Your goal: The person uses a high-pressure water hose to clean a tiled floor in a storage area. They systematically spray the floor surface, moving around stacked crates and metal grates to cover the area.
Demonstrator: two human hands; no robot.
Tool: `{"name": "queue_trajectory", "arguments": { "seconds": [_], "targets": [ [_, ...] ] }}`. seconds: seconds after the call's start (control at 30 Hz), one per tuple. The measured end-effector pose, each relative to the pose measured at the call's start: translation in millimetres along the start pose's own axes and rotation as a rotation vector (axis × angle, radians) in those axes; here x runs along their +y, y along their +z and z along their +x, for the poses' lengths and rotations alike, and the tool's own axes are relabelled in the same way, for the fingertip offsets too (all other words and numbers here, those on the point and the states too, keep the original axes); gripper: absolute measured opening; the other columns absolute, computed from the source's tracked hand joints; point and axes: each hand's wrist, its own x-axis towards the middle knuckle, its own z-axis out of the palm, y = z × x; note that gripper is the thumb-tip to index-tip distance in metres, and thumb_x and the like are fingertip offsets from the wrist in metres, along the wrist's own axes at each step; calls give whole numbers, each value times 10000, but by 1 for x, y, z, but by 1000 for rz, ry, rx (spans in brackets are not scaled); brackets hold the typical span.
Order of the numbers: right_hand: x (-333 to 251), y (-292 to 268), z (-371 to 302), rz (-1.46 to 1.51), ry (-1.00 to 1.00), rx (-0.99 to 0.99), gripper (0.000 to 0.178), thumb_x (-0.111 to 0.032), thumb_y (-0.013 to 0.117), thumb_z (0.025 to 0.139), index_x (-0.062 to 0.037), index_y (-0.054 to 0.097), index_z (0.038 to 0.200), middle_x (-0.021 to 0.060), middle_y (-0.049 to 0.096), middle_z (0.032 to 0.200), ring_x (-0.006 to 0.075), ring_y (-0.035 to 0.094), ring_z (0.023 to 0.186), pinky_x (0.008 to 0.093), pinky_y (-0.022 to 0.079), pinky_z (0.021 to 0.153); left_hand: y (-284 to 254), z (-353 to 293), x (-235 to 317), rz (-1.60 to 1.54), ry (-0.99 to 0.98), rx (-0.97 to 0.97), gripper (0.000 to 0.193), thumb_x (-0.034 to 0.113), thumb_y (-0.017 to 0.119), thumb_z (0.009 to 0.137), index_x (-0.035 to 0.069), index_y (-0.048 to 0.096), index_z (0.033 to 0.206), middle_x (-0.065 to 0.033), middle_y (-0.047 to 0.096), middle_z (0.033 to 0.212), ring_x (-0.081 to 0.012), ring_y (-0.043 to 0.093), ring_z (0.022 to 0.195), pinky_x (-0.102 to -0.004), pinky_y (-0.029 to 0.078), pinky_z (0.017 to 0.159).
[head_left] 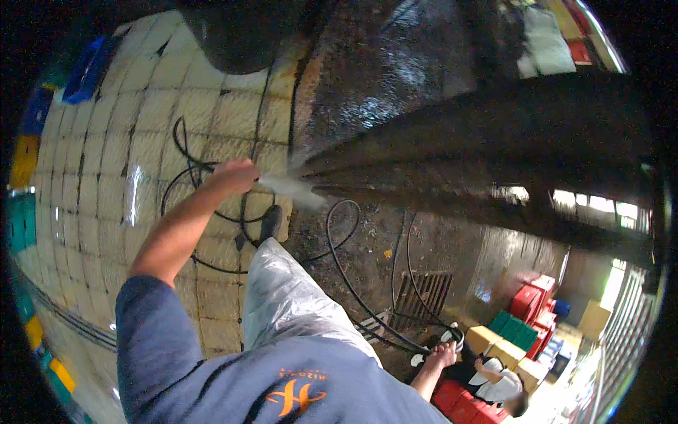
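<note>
My left hand (236,177) is stretched out ahead, its fingers closed round the end of a black hose (332,244). A whitish spray of water (291,188) leaves that end to the right and meets the foot of a long dark upright shape (480,141). The hose lies in loops over pale floor tiles and dark wet ground. Lower right, my right hand (443,353) is closed on a stretch of black hose beside a small white object (459,345). Shiny white trousers or an apron (296,300) and a dark boot (271,222) show below me.
A floor grate (421,293) lies in the wet ground. Red crates (534,300), a green crate (513,331) and cartons (494,343) stand at the right, beside another person in a white shirt (500,385). Blue, yellow and green crates (21,219) line the left side.
</note>
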Motion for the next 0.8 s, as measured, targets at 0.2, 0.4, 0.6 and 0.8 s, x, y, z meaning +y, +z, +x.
{"name": "queue_trajectory", "arguments": {
  "seconds": [0.2,0.4,0.6,0.8],
  "targets": [
    [35,-8,22,38,-26,148,170,-175,615,917,-92,492,835,13,511,631,117,434,415,271,302,331,12,-31,133,-134,-116,127,187,112,543,844,67,689,952,-204,677,852,-363,672,827,-479,546,717],
    [61,-78,23,16,-90,176,117,-168,592,933,-68,530,939,4,495,624,102,426,426,266,290,344,28,-51,246,-120,-30,116,225,123,608,842,75,682,1049,-231,677,866,-395,665,837,-462,551,758],
    [88,-142,43,42,-97,185,89,-142,574,950,-83,512,973,-16,492,589,69,421,416,242,265,350,3,-24,295,-16,55,22,292,136,595,822,114,692,1097,-187,688,957,-378,654,914,-449,530,849],
    [108,-152,50,37,-86,215,87,-133,576,950,-91,509,915,-25,492,597,58,393,404,241,255,338,-9,13,335,13,103,-78,297,158,603,831,119,690,1113,-182,677,1043,-364,643,977,-451,510,882]
  ]
}}
